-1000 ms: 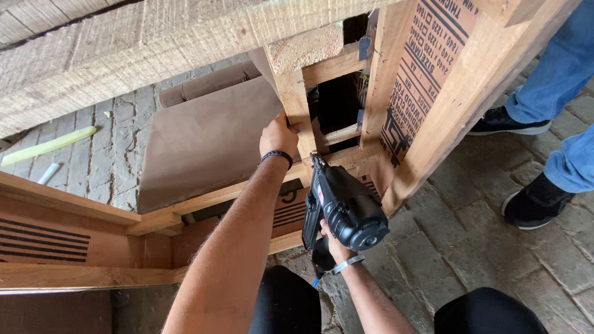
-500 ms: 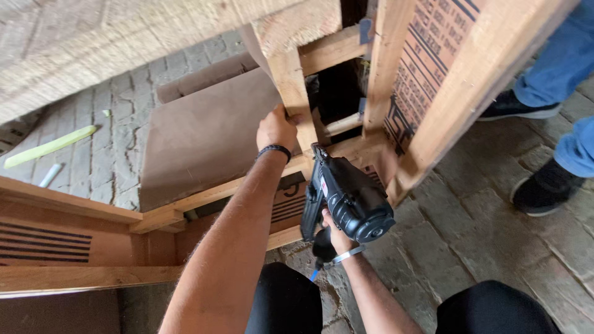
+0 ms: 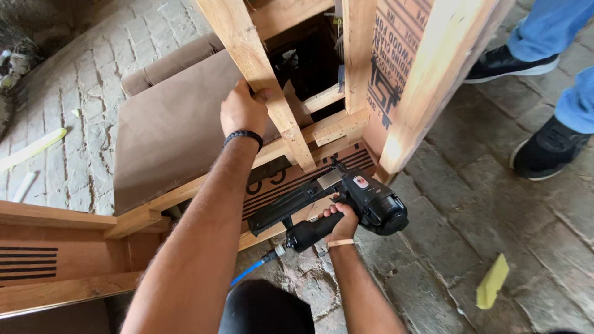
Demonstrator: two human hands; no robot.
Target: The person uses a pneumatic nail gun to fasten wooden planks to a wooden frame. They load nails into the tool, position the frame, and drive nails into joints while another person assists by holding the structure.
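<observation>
Two hands are at work: your left hand (image 3: 245,110), upper centre of the frame, has its grip wrapped around the slanted wooden brace (image 3: 260,68) of the crate frame (image 3: 427,74), while your right hand (image 3: 340,221), lower centre, has its grip closed on the handle of the black pneumatic nail gun (image 3: 346,201), nose toward the lower rail. The gun looks heavy and rigid; hold it by the handle, clear of the blue air hose (image 3: 250,271). The brace looks stiff, rough and splintery.

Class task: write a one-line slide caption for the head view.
Left hand grips a wooden slat; right hand holds a black nail gun.
</observation>
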